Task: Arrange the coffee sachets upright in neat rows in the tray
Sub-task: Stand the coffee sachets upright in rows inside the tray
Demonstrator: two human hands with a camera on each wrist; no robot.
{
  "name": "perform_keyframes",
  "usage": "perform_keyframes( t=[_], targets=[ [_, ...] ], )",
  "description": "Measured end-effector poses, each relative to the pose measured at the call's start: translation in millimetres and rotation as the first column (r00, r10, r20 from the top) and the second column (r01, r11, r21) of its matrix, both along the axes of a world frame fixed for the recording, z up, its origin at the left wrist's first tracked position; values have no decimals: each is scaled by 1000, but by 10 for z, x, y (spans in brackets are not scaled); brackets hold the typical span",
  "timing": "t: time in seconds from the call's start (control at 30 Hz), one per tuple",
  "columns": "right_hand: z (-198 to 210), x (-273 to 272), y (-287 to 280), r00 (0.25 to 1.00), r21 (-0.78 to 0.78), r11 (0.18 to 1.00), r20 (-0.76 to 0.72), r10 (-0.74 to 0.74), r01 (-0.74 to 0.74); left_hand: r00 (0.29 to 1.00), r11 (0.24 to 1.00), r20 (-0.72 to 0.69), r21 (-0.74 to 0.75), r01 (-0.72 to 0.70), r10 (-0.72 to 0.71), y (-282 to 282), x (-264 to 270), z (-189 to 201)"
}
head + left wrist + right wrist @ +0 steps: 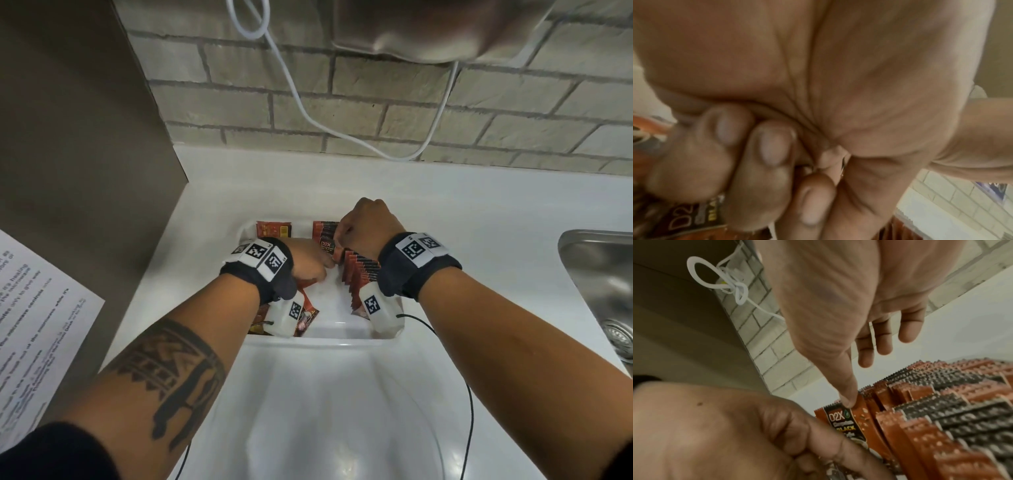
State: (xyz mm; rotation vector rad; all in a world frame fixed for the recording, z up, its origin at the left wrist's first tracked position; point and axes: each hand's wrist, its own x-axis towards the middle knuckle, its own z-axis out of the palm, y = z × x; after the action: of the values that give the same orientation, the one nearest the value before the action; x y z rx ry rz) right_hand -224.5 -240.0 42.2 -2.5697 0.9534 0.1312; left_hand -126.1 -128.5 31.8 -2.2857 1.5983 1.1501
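A white tray [318, 337] sits on the white counter. Along its right side stands a row of upright orange-and-black coffee sachets [361, 270] [941, 418]. More sachets lean at the back [274, 229], and loose ones lie at the front left [308, 318]. One "D2X" sachet [327, 245] [846, 417] stands at the front of the row. My left hand [308, 263] [766, 162] [735, 434] grips this sachet low down with curled fingers. My right hand [366, 226] [851, 386] presses its thumb tip on the sachet's top edge, while its other fingers hang free.
A steel sink [599, 274] lies at the right. A brown panel [68, 137] and a printed sheet [34, 325] stand at the left. A white cable [308, 113] hangs over the brick wall. A clear plastic lid [325, 411] lies in front of the tray.
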Motion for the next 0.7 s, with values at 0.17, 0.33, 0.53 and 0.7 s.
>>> perform_keyframes(
  t=[0.17,0.33,0.53,0.7],
  targets=[
    [-44,26,-27,998,-13,999,-26,-51,51,981,984,-118,-71,-162,153,-68,-1,-120],
    [-70,50,-42,997,-35,998,-55,-60,58,961,970,-167,-64,-235,221,-103,12,-168],
    [-44,56,-62,999,-45,999,-53,0,-3,952,965,-183,-53,-258,245,-103,3,-172],
    [-44,34,-87,999,-55,998,-38,30,-32,941,959,-212,-49,-280,264,-98,9,-179]
  ],
)
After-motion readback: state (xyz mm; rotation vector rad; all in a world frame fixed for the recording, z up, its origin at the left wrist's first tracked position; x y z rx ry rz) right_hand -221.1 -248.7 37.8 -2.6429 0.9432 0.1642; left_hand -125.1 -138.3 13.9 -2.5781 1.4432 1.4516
